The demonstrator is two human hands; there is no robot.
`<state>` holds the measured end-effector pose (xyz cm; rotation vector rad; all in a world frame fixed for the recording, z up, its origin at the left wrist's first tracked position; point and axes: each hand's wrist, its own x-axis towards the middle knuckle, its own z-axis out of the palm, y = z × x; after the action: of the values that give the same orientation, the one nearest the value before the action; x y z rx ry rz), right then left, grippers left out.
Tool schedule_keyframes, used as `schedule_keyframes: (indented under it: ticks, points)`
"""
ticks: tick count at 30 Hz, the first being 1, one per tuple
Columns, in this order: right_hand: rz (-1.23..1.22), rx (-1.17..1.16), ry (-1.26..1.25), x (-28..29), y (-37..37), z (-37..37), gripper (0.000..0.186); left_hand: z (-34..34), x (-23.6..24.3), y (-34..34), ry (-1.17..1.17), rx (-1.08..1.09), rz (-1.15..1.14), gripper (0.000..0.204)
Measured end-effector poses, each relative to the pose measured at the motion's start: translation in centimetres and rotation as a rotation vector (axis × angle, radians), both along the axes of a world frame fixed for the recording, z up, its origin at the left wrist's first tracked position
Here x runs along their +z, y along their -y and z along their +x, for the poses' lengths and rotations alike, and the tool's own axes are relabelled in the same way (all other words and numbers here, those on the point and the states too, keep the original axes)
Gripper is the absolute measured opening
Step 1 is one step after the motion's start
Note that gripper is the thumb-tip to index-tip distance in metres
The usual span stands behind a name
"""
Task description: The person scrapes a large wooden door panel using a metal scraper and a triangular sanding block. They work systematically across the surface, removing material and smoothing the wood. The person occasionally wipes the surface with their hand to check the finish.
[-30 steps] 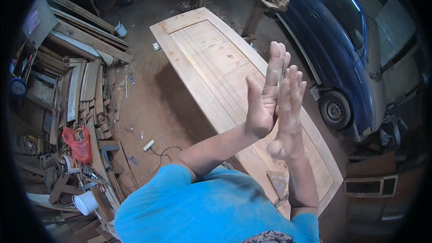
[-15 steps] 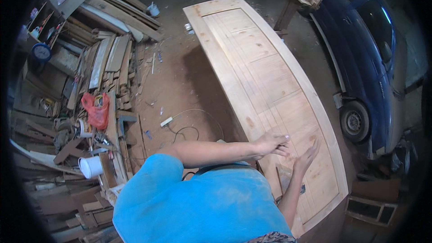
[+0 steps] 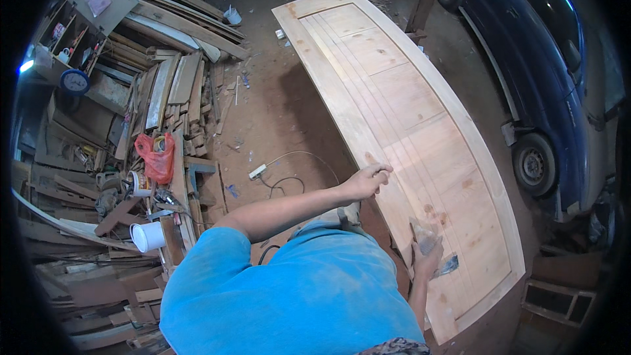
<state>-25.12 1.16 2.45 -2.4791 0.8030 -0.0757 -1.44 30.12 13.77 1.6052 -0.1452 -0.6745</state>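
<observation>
I'm looking down at a long pale wooden door (image 3: 401,105) lying flat on supports, running from the far end of the workshop toward me. It is bare, unfinished wood with a raised frame, several recessed panels and grooved strips along its length, plus a few dark knots. My left hand (image 3: 368,181) is resting on the door's left edge, fingers curled loosely over the rim and gripping nothing else. My right hand (image 3: 427,260) is pressing on the door's surface near its near end, closed around a small piece of sandpaper (image 3: 426,238). Offcuts of timber (image 3: 171,92) are lying piled on the floor to the left, and a dark blue car (image 3: 552,72) is standing beside the door's right edge.
</observation>
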Motion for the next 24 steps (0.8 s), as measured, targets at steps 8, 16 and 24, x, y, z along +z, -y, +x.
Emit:
schedule_keyframes:
  ticks: [8,16,24]
  points:
    - [0.167,0.249,0.201,6.4,-8.5,9.4,0.126,-1.0,-1.5,3.4,0.949,-0.325,0.3,0.035]
    - [0.204,0.258,0.224,7.6,-11.5,13.2,0.128,2.1,-3.0,0.9,0.787,-0.543,0.289,0.03]
    - [-0.291,-0.661,-0.312,2.0,-1.3,2.7,0.088,11.7,-7.3,-8.8,0.385,-0.336,0.403,0.041]
